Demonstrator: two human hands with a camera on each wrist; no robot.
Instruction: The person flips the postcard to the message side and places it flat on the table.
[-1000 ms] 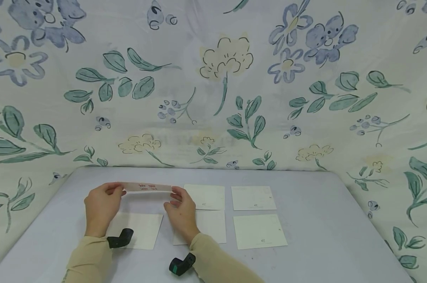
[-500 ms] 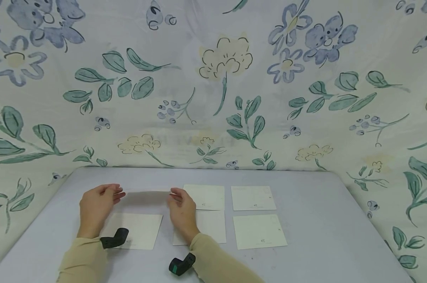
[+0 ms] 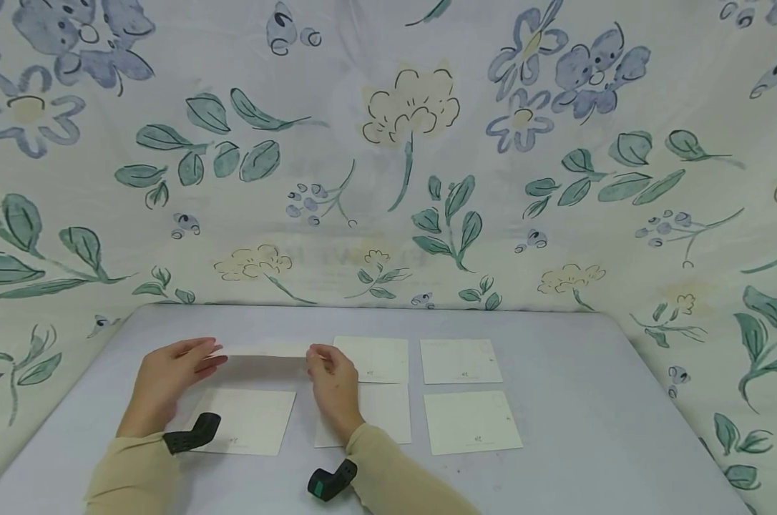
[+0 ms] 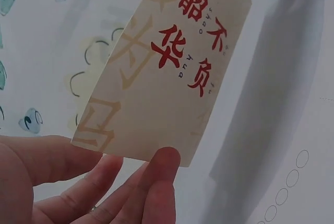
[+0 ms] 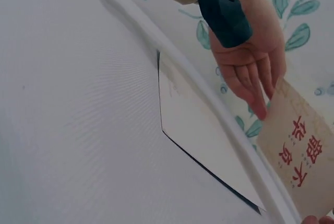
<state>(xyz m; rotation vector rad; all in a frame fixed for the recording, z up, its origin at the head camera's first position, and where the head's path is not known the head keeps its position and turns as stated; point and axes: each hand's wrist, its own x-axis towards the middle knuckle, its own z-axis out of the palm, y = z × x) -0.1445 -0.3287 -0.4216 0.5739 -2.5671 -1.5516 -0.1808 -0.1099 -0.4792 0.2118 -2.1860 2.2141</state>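
A cream postcard [image 3: 266, 351] with red Chinese characters is held above the table, nearly edge-on in the head view. My right hand [image 3: 335, 390] pinches its right end; only those fingertips [image 5: 317, 220] show at the bottom of the right wrist view. At the left end, my left hand [image 3: 166, 379] has its fingers extended, with one fingertip [image 4: 166, 158] touching or overlapping the card's edge. The printed side of the postcard [image 4: 156, 83] faces the left wrist camera. Below it, another pale card [image 3: 247, 422] lies flat near my left wrist.
More pale cards lie in two rows: a back middle card [image 3: 382, 357], a front middle card [image 3: 388, 415] partly behind my right hand, a back right card [image 3: 461, 361] and a front right card [image 3: 472, 422]. A floral curtain [image 3: 337, 272] hangs behind the white table [image 3: 588, 415].
The postcard has tipped from showing its red writing to nearly edge-on in the head view. My left hand has shifted left and its fingers have straightened. The right hand has barely moved.
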